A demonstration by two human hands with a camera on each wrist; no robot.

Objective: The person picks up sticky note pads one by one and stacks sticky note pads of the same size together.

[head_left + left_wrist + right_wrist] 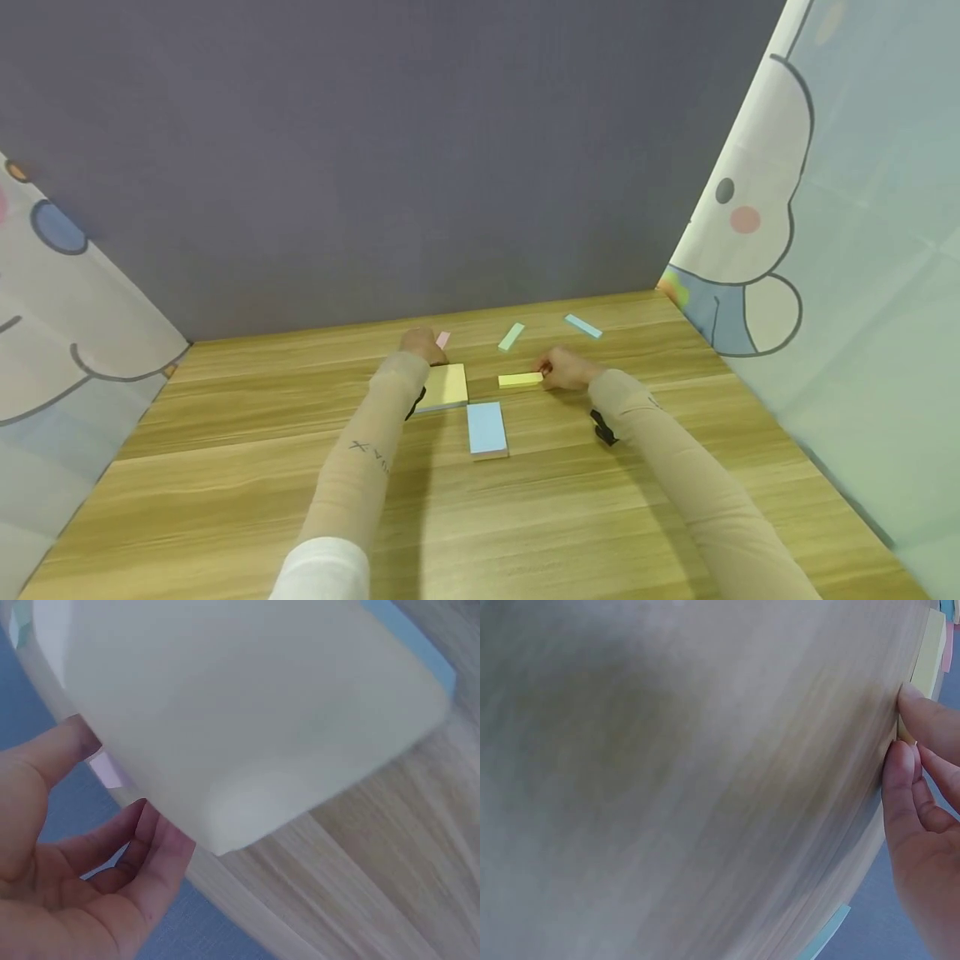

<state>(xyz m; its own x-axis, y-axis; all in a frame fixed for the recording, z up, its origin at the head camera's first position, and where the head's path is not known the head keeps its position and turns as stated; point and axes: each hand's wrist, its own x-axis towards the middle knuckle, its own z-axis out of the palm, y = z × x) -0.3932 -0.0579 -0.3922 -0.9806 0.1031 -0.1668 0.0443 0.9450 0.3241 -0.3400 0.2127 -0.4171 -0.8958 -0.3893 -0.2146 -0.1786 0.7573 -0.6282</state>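
Strip [519, 380]: yellow, right hand [566, 369] pinching its right end
Pad [447, 386]: yellow-topped, left hand [422, 344] at far edge, honestly can't tell if gripping

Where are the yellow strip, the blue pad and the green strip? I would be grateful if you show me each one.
Yellow strip [519, 379]: head view, middle of its top face.
Blue pad [487, 427]: head view, middle of its top face.
Green strip [512, 337]: head view, middle of its top face.
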